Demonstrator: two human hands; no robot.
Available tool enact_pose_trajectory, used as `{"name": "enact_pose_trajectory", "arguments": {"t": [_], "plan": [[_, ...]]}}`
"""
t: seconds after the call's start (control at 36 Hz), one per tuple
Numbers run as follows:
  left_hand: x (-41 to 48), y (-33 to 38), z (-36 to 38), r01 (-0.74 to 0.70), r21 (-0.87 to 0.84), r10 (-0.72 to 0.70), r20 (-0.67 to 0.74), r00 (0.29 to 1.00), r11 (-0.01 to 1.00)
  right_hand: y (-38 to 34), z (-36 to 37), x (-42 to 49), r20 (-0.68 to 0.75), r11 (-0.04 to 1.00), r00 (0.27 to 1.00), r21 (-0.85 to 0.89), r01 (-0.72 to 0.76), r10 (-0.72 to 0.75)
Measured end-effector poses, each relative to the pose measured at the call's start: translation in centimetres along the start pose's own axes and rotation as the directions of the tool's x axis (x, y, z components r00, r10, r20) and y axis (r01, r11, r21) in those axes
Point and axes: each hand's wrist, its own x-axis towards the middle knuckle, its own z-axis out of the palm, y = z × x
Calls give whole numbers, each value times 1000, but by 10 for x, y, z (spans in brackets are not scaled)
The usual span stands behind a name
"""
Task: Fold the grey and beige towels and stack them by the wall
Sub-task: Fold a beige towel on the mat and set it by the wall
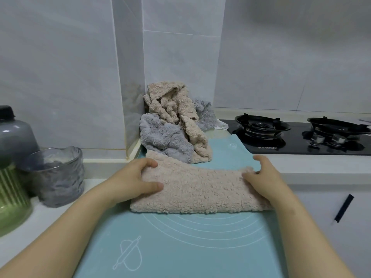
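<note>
On mat (pixel 180 247) a folded towel (pixel 200 189), towel pile (pixel 172 125) behind, stove (pixel 301 135) right, jar (pixel 58 177) left

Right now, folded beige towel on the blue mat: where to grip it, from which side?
Take the beige towel by its short ends, coming from left and right, as the left hand and right hand do. It lies as a long band across the mat, so end grips keep it level; a middle pinch would likely let it sag.

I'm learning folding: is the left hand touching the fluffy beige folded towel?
Touching. Head view shows the left hand gripping the fluffy beige folded towel at its end.
</note>
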Motion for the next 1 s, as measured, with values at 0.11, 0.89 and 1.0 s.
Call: {"name": "enact_pose_trajectory", "arguments": {"t": [0.11,0.89,1.0], "plan": [[-1,-2,-3,-24,118,19,45,999,993,2,0,2,43,994,995,-51,-93,95],[-7,25,46,-297,549,106,352,930,781,-7,-4,-4,15,996,999,82,32,-33],[-8,25,47,-358,623,268,237,934,696,-6,-7,-5,56,982,998,189,-10,-1]]}}
